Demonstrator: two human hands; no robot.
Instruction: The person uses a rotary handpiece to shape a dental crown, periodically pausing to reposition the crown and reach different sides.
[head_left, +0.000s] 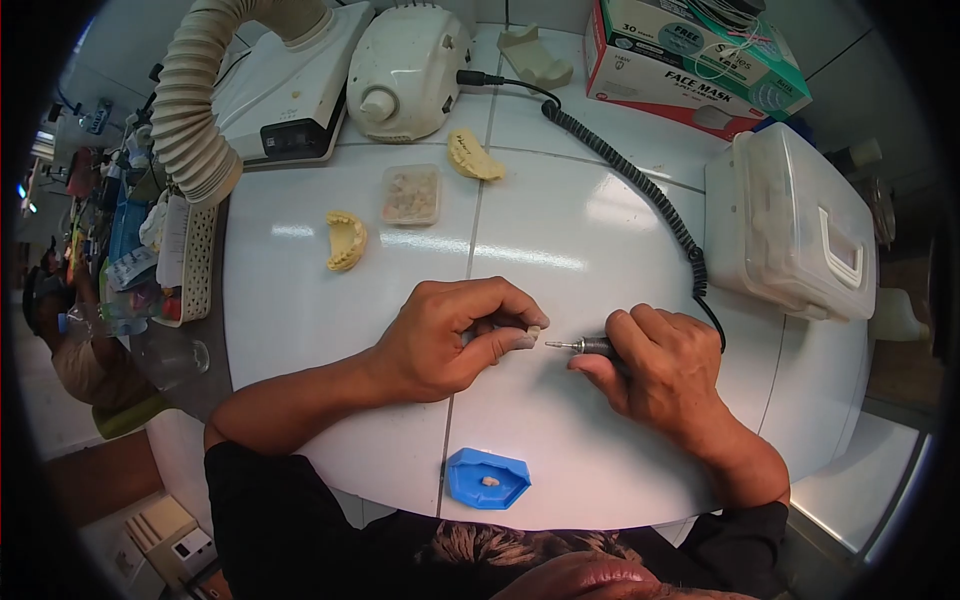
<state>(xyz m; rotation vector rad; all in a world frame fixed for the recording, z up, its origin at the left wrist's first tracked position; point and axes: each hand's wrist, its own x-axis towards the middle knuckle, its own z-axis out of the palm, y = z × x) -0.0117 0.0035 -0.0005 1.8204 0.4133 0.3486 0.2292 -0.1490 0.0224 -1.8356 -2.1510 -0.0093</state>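
Between thumb and fingertip, my left hand [455, 335] pinches a small whitish piece shaped like a dental crown [534, 331]. My right hand [665, 365] is wrapped round a dental handpiece [597, 346], whose thin metal bit points left at the piece, with a small gap between them. A black coiled cord [640, 180] runs from near my right hand back to a white control unit [408, 75] with a knob. Close to my body, a blue tray [462, 480] holds a small pale tooth-like piece [490, 481].
Two yellowish dental casts [346, 241] and a clear box of small pieces [411, 195] lie beyond my left hand. A ribbed hose [190, 110] hangs at the left. A white case [790, 230] and face mask boxes [690, 70] stand right. Another person [95, 370] sits far left.
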